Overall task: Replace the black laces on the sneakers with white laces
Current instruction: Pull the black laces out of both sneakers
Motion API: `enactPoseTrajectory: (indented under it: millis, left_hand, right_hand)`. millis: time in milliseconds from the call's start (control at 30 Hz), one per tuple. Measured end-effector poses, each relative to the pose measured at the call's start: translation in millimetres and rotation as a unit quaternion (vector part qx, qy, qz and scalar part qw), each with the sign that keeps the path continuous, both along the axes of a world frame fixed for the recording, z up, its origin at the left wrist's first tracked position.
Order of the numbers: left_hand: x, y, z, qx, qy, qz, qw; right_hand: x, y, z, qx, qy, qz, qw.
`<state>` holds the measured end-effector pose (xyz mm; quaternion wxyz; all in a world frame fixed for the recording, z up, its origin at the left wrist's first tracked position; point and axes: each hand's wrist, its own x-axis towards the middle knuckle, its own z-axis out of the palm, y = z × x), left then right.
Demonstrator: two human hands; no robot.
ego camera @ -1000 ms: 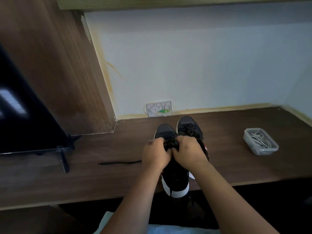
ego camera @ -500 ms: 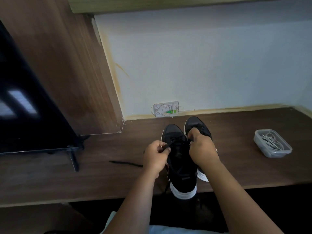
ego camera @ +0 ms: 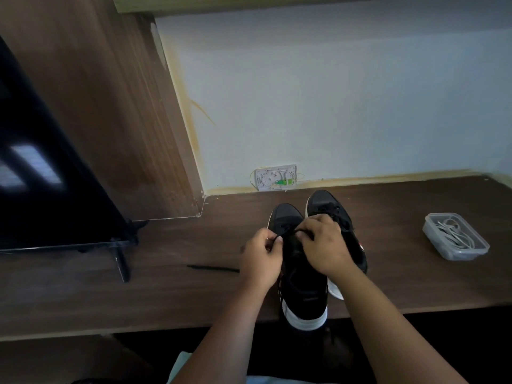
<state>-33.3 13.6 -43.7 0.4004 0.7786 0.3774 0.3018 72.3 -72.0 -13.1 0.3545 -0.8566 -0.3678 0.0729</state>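
Observation:
Two black sneakers with white soles stand side by side on the dark wooden desk (ego camera: 401, 284), toes to the wall. The left sneaker (ego camera: 303, 289) overhangs the front edge. The right sneaker (ego camera: 329, 209) is partly hidden behind my right hand. My left hand (ego camera: 260, 259) pinches a black lace (ego camera: 288, 233) at the left sneaker's eyelets. My right hand (ego camera: 325, 249) pinches the same lace from the other side. A loose black lace end (ego camera: 213, 268) trails left on the desk. White laces (ego camera: 450, 234) lie in a clear plastic tub (ego camera: 458, 254) at the right.
A black monitor (ego camera: 55, 189) on a stand (ego camera: 122, 263) fills the left side. A wooden panel (ego camera: 116, 120) rises behind it. A white wall socket plate (ego camera: 276, 177) sits at the foot of the wall behind the sneakers.
My hands have come apart and moved up the left sneaker, drawing the black lace out between them. The camera has shifted slightly left.

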Motion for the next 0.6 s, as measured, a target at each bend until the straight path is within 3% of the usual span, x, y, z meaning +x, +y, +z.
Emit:
enactPoseTrajectory:
  millis: [67,233,300,367,433,600]
  left_hand:
    - [2,-2,-1,-0.034,-0.007,-0.005,0.999]
    - [5,-5,-2,-0.05,-0.016,0.006,0.999]
    - [5,-5,-1,-0.056,-0.022,0.01,0.998]
    - [4,-6,-1,-0.047,-0.02,0.017,0.999]
    - [3,-6,-1,-0.027,-0.007,0.027,0.999]
    - [5,-7,2,-0.016,0.004,0.032,0.999]
  right_hand:
    - [5,-2,3,0.039,0.048,-0.028,0.998]
    - [-4,-4,0,0.072,-0.01,-0.034,0.997]
    - [-5,-5,4,0.105,0.071,-0.061,0.99]
    - [-5,-7,15,0.184,0.293,-0.075,0.935]
    - [-5,-13,27,0.274,0.476,-0.05,0.834]
    - [18,-42,45,0.41,0.481,-0.037,0.774]
